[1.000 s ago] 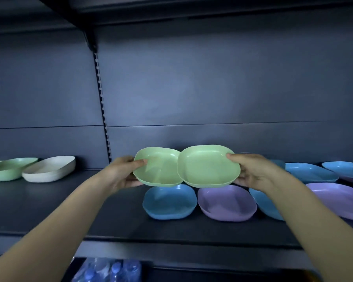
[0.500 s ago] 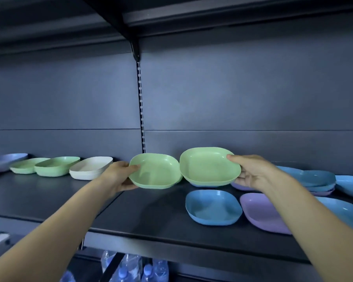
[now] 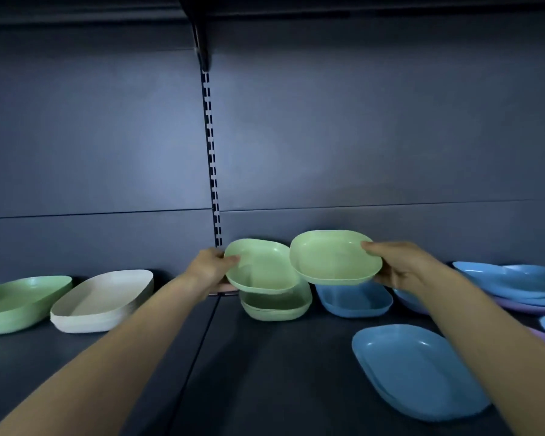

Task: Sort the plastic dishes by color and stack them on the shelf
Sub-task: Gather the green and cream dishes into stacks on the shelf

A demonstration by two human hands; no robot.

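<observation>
My left hand (image 3: 210, 267) grips the left rim of a green dish (image 3: 260, 269), held just above a small stack of green dishes (image 3: 277, 305) at the back of the dark shelf (image 3: 265, 372). A second green dish (image 3: 334, 258) is in my right hand (image 3: 397, 265), held by its right rim, slightly higher and overlapping the first one's right edge. A blue dish (image 3: 354, 302) sits right of the green stack, partly under the held dish.
On the left stand a white dish stack (image 3: 103, 302) and more green dishes (image 3: 22, 302). A blue stack (image 3: 419, 369) lies near the front right. Blue and purple dishes (image 3: 523, 284) crowd the far right. A slotted upright (image 3: 213, 158) divides the back wall.
Both hands carried their green dishes back toward the rear wall, over a green stack that has come into view. The view swung right again and closer to the shelf.
</observation>
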